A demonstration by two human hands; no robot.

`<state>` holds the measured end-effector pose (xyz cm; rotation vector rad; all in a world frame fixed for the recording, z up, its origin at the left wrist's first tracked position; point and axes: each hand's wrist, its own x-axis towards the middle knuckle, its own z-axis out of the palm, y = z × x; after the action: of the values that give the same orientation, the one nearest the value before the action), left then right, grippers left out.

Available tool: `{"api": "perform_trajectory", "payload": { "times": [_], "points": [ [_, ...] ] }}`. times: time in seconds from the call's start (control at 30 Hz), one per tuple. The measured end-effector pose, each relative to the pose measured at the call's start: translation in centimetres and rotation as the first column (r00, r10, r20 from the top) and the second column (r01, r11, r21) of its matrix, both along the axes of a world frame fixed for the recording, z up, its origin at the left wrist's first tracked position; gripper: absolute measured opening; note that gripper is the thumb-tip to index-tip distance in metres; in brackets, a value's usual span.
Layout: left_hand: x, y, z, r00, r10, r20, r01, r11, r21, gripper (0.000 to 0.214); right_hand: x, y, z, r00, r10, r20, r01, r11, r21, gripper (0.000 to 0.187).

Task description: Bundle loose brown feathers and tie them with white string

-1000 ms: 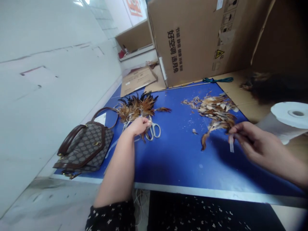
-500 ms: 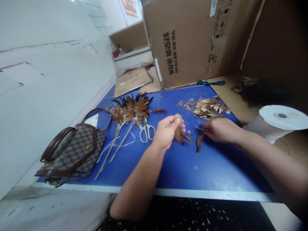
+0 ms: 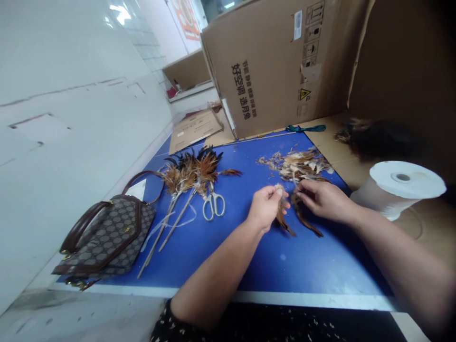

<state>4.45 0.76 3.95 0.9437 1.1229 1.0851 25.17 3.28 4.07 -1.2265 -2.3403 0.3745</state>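
Note:
My left hand [image 3: 265, 207] is pinched on a small bunch of brown feathers [image 3: 283, 219] that hangs down over the blue table [image 3: 256, 256]. Close beside it, my right hand [image 3: 322, 199] grips another brown feather [image 3: 308, 224] whose tip trails toward me on the table. Both hands sit just in front of a loose pile of brown and pale feathers [image 3: 297, 164]. Left of my hands lie silver scissors [image 3: 213, 204] and finished feather sticks [image 3: 185, 178] with thin shafts pointing toward me.
A brown patterned handbag [image 3: 107, 237] lies at the table's left front corner. A white roll of tape [image 3: 399, 187] stands at the right on cardboard. A large cardboard box [image 3: 278, 66] rises behind the table, with a dark feather heap [image 3: 377, 137] to its right. A white wall runs along the left.
My left hand left the feather sticks by the scissors and came right with a small feather bunch. My right hand dropped the white strip, moved in and took a feather; both hands now meet.

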Motion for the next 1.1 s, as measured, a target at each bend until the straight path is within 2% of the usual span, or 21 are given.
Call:
{"api": "perform_trajectory", "payload": {
  "times": [0.17,0.27,0.37,0.6,0.73,0.87,0.97,1.1],
  "points": [
    [0.6,-1.0,-2.2,0.987,0.091,0.133,-0.090,0.996,-0.014,0.038,0.7,0.5,-0.9,0.996,0.077,0.040,-0.080,0.994,0.078,0.029],
    [0.4,-1.4,-2.7,0.977,0.120,0.176,-0.119,0.993,-0.019,0.042,0.6,0.6,-1.7,0.988,0.059,0.141,-0.069,0.995,0.067,0.036],
    [0.2,-1.5,-2.7,0.972,0.119,0.200,-0.119,0.993,-0.015,0.044,0.2,0.6,-2.2,0.980,0.057,0.190,-0.065,0.997,0.038,0.031],
    [0.2,-1.5,-2.9,0.968,0.118,0.221,-0.118,0.993,-0.013,0.044,0.0,0.5,-1.8,0.993,0.043,0.112,-0.050,0.997,0.059,0.021],
    [0.3,-1.6,-3.2,0.969,0.118,0.215,-0.123,0.992,0.013,0.041,-0.3,0.2,-1.6,0.998,0.055,-0.034,-0.053,0.996,0.074,0.015],
    [0.7,-1.7,-3.6,0.967,0.129,0.218,-0.138,0.990,0.027,0.038,-0.9,0.0,-1.9,0.990,0.009,-0.139,-0.008,1.000,0.007,0.016],
    [0.8,-1.7,-3.7,0.965,0.106,0.241,-0.119,0.992,0.041,0.036,-0.9,0.1,-2.2,0.989,-0.028,-0.148,0.028,1.000,-0.002,0.018],
    [0.6,-1.8,-3.7,0.966,0.083,0.245,-0.098,0.994,0.048,0.035,-0.3,0.4,-2.3,0.995,0.009,-0.095,-0.001,0.997,0.080,0.025]
  ]
}}
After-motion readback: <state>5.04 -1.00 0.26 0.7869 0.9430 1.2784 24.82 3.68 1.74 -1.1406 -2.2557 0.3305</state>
